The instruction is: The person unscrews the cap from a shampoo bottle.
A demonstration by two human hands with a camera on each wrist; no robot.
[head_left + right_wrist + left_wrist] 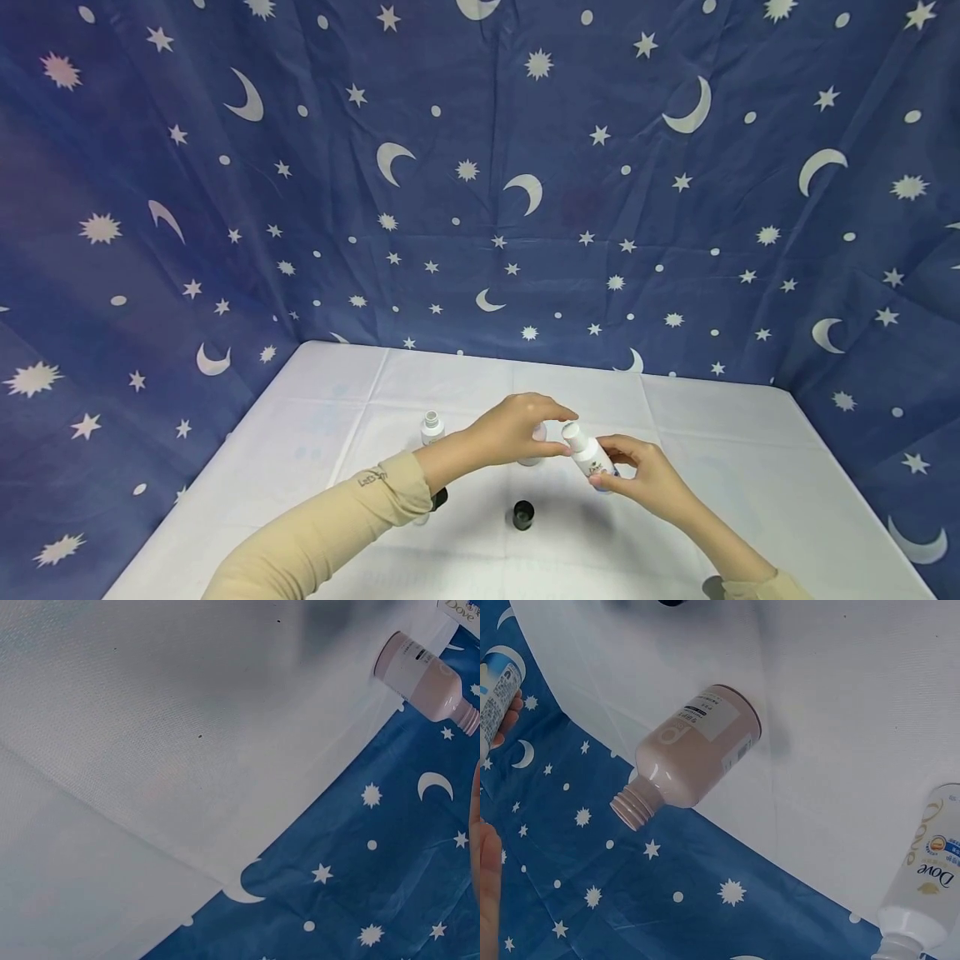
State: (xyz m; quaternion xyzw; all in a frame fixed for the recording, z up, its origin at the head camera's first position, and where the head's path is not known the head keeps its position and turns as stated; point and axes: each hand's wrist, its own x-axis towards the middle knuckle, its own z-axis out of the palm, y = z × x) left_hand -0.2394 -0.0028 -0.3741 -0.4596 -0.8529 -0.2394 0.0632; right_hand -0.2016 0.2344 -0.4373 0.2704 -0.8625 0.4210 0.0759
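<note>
In the head view my right hand (pixel 648 483) grips a small white bottle (pixel 592 458) with a blue lower part, tilted so its top leans toward my left hand. A white cap (pixel 573 433) forms that top. My left hand (pixel 510 429) reaches across, its thumb and forefinger on opposite sides of the cap. A pink bottle (pixel 694 750) with a bare threaded neck stands behind my left hand. To its left is an uncapped white Dove bottle (pixel 432 427). The left wrist view catches only part of the held bottle (pixel 499 694); its cap is outside that view.
A black cap (pixel 523 515) lies on the white-covered table (pixel 720 500) in front of the hands. Another black piece (pixel 439 499) is partly hidden by my left forearm. Blue cloth (pixel 480 217) with moons and stars surrounds the table's back and sides.
</note>
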